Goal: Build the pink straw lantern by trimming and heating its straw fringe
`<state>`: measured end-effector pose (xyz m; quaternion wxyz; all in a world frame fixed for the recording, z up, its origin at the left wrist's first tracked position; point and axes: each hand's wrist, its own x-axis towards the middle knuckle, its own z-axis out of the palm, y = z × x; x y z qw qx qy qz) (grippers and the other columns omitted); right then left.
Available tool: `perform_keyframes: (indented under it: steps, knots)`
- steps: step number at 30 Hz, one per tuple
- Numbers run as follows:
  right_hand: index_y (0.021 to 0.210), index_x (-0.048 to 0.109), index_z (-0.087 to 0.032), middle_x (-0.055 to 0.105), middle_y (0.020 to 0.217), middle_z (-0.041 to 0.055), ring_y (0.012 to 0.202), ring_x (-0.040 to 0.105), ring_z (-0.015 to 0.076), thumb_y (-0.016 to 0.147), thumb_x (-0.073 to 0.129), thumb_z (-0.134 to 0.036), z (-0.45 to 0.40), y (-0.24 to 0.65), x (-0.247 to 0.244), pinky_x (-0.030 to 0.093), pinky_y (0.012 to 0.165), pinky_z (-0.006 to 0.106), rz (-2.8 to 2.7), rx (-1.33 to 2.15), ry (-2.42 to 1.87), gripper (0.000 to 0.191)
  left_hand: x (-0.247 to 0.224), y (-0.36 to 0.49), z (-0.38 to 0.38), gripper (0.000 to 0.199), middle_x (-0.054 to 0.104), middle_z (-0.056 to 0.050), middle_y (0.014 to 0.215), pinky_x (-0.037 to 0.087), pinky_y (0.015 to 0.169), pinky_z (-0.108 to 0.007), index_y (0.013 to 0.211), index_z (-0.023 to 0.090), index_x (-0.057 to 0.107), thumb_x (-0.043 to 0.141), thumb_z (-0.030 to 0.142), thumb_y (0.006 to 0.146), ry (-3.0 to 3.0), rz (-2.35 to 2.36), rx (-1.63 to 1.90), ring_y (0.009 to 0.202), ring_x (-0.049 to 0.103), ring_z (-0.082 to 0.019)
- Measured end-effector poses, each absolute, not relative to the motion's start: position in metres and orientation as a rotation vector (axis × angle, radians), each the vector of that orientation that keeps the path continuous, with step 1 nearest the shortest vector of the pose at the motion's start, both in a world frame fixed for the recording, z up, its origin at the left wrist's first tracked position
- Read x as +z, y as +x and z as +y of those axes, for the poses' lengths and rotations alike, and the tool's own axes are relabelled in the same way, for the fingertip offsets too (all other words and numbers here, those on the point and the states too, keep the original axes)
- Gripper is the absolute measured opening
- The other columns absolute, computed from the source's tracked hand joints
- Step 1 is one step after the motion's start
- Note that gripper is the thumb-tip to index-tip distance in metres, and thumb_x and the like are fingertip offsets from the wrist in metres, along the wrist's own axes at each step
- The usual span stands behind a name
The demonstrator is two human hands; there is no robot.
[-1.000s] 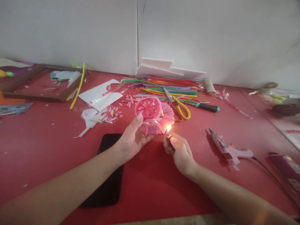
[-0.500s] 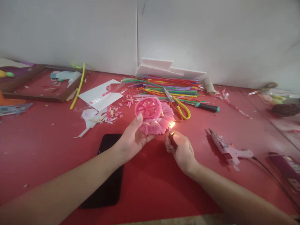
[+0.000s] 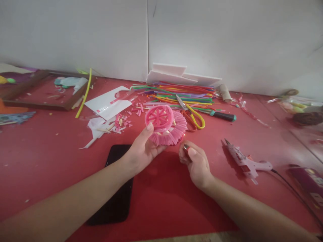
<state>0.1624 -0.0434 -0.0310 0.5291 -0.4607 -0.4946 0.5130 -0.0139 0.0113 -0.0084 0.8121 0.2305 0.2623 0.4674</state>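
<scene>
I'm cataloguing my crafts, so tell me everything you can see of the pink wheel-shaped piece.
The pink wheel-shaped piece has a round rim with inner spokes, apparently fuzzy pipe cleaner, over a wider, pleated-looking pink fringe that shows below and to its right. A few pale bits sit between them. The left hand holds it above the red table, thumb against its lower-left side.

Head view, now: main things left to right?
Brown rectangular wooden frame → white flat sheet → pink round fringed craft piece in the left hand → metal-topped lighter in the right hand → pale pink plastic glue gun → dark purple rectangular pack.
</scene>
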Motion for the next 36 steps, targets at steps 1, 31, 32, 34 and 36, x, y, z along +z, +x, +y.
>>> perform_keyframes:
  steps: [1,31,32,34,36]
  knots:
    - [0.067,0.046,-0.023,0.035,0.063,-0.0043,0.058,0.027,0.0129,0.093,0.054,-0.059,-0.0442,0.1635,-0.0308,0.023,0.056,0.031,-1.239,1.19,-1.098,0.045,-0.009,-0.0146,0.0115,0.04,0.082,-0.007,0.113,0.061,0.095,-0.037,0.112,0.022,0.076,0.069,0.056,0.093,0.499,0.556,0.996,0.11,0.075,-0.026]
    - [0.067,0.043,-0.024,0.033,0.062,-0.0053,0.057,0.026,0.0126,0.097,0.051,-0.066,-0.0421,0.166,-0.0336,0.023,0.054,0.031,-1.238,1.15,-1.134,0.052,-0.0084,-0.0155,0.0109,0.037,0.081,-0.005,0.114,0.061,0.095,-0.037,0.108,0.023,0.076,0.076,0.054,0.087,0.567,0.61,1.02,0.119,0.072,-0.028]
    - [0.067,0.043,-0.024,0.033,0.062,-0.0053,0.057,0.026,0.0126,0.097,0.051,-0.066,-0.0419,0.1661,-0.0337,0.023,0.055,0.031,-1.238,1.15,-1.131,0.053,-0.0077,-0.0149,0.0109,0.037,0.081,-0.006,0.113,0.061,0.095,-0.037,0.107,0.023,0.076,0.077,0.053,0.086,0.576,0.612,1.023,0.119,0.072,-0.029]
    - [0.067,0.043,-0.024,0.033,0.062,-0.0054,0.057,0.026,0.0125,0.097,0.051,-0.067,-0.0413,0.1663,-0.0341,0.023,0.055,0.031,-1.239,1.15,-1.123,0.053,-0.0057,-0.0131,0.0107,0.038,0.081,-0.006,0.113,0.062,0.094,-0.037,0.105,0.022,0.076,0.081,0.051,0.082,0.59,0.629,1.037,0.119,0.072,-0.03]
    - [0.067,0.043,-0.024,0.033,0.062,-0.0053,0.057,0.026,0.0124,0.097,0.05,-0.067,-0.041,0.1664,-0.0343,0.023,0.055,0.031,-1.242,1.148,-1.115,0.053,-0.0038,-0.0114,0.0103,0.04,0.081,-0.006,0.114,0.063,0.091,-0.037,0.105,0.022,0.075,0.085,0.05,0.077,0.595,0.659,1.053,0.117,0.072,-0.031]
